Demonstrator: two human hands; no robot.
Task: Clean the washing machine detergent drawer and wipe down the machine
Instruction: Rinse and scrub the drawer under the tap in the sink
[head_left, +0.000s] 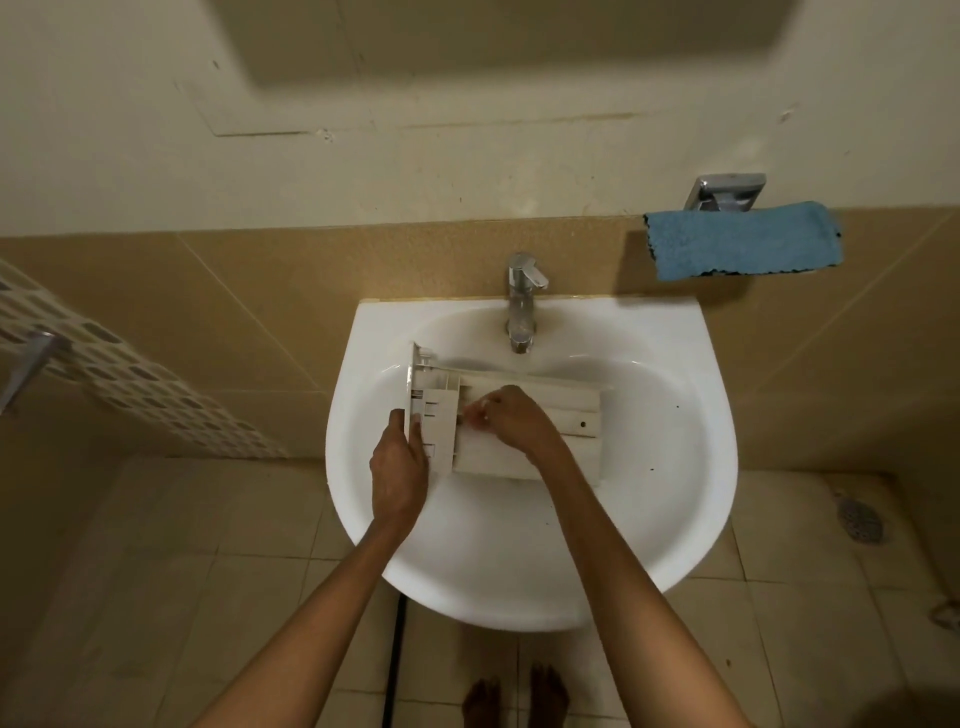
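Observation:
A white detergent drawer (576, 410) lies across the bowl of a white sink (691, 364), its front panel to the left and its underside up. My left hand (397, 467) grips the drawer's front panel end, thumb on the outside. My right hand (511, 421) rests on the middle of the drawer with fingers curled, pinching at something small and pale near the compartment wall; what it is cannot be made out. A blue cloth (743, 239) hangs on a wall holder at the upper right.
A chrome tap (522, 301) stands at the back of the sink, with no water visibly running. A patterned panel (130, 379) slants along the left wall. A floor drain (860, 519) sits at the right. My bare feet (514, 696) are under the sink on tiled floor.

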